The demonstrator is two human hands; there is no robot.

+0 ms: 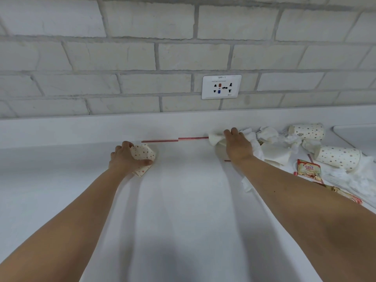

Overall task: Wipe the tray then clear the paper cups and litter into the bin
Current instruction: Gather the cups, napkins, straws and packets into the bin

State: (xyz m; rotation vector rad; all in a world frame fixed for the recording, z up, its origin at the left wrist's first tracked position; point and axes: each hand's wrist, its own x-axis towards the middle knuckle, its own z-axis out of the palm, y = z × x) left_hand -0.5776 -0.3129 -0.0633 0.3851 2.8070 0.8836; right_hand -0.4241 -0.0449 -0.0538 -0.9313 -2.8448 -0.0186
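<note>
My left hand (127,157) grips a crushed dotted paper cup (144,157) lying on the white counter (183,200). My right hand (237,144) presses down on a crumpled white tissue (214,138) near the back ledge. Two red-striped straws (175,139) lie end to end along the back of the counter between my hands. To the right sits a heap of litter: crumpled tissues (272,143), two dotted paper cups on their sides (308,131) (338,157), and a creamer sachet (308,167). No tray or bin is in view.
A white brick wall with a power socket (221,86) rises behind the counter's raised ledge. A white basin edge (354,131) shows at the far right. More wrappers (343,194) lie under my right forearm.
</note>
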